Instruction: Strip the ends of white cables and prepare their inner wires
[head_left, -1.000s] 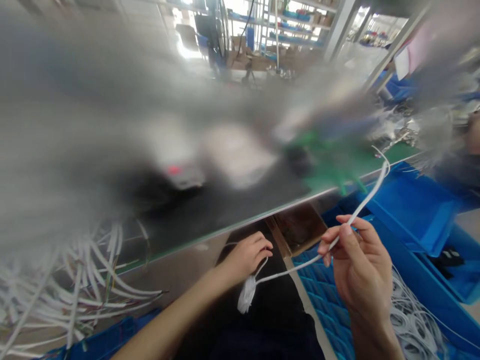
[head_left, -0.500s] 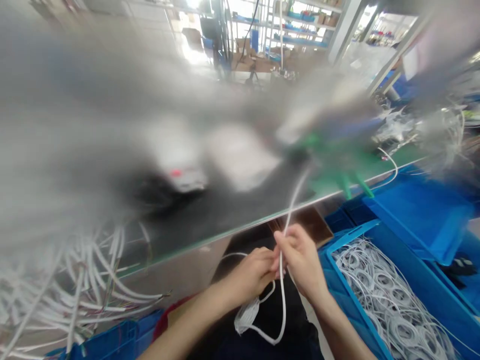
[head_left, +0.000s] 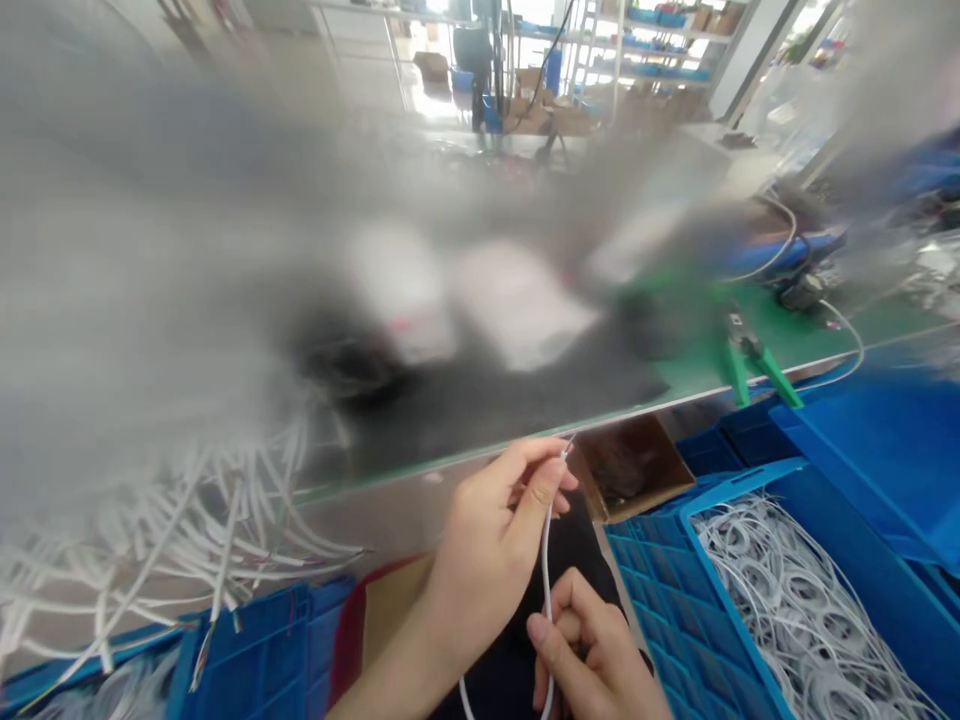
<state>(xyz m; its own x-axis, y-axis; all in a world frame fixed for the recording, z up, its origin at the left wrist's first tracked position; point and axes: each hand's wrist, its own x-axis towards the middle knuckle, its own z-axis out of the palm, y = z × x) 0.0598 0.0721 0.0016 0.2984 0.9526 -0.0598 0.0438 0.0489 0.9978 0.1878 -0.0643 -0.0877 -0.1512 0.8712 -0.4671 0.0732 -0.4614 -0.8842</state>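
My left hand (head_left: 487, 540) pinches the upper end of a thin white cable (head_left: 547, 570) just below the workbench edge (head_left: 450, 462). My right hand (head_left: 589, 650) is closed on the same cable lower down, near the bottom of the view. The cable runs straight between the two hands and then loops down out of sight. Both hands are in front of my dark lap, below the bench.
A blue crate (head_left: 795, 600) of coiled white cables sits at the right, with another blue bin (head_left: 885, 460) behind it. Loose white wires (head_left: 187, 540) hang over the bench at left above a blue crate (head_left: 247, 650). Green-handled pliers (head_left: 750, 360) lie on the green mat.
My right hand has dropped from beside the left hand to below it, drawing the cable taut. The cable end that reached up over the bench is now in my left hand's pinch.
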